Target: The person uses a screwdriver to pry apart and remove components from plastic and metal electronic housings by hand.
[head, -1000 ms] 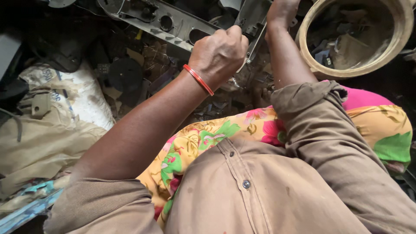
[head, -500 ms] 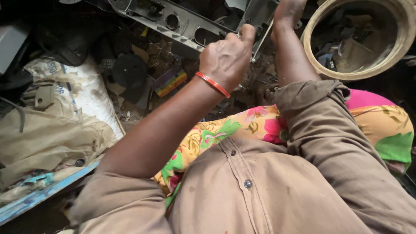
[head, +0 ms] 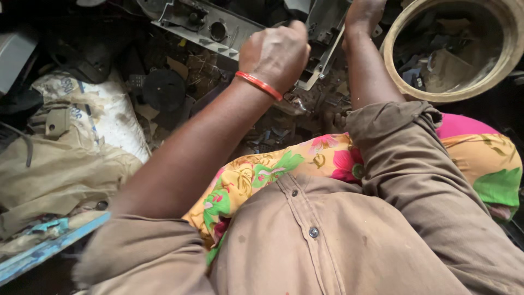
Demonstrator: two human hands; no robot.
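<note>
My left hand (head: 274, 53), with a red bangle (head: 260, 86) on the wrist, is a closed fist with the thumb up. It presses against a grey metal frame (head: 323, 41) standing among scrap; whatever the fist holds is hidden. My right hand (head: 362, 12) reaches past the frame's top at the upper edge of the view, its fingers cut off. A long grey metal panel with round holes (head: 210, 28) lies just left of the frame. My brown shirt and a flowered cloth (head: 256, 177) over my lap fill the lower view.
A round tan tub (head: 505, 65) holding dark scrap pieces stands at the upper right. A white sack (head: 117, 117) and beige cloth (head: 60, 175) lie on the left, with a black round part (head: 164, 90) beside them. A blue board (head: 49, 248) is at lower left.
My left fist has moved a little up against the metal frame. The view has shifted, bringing the blue board into sight at lower left. My right hand stays on the frame's top.
</note>
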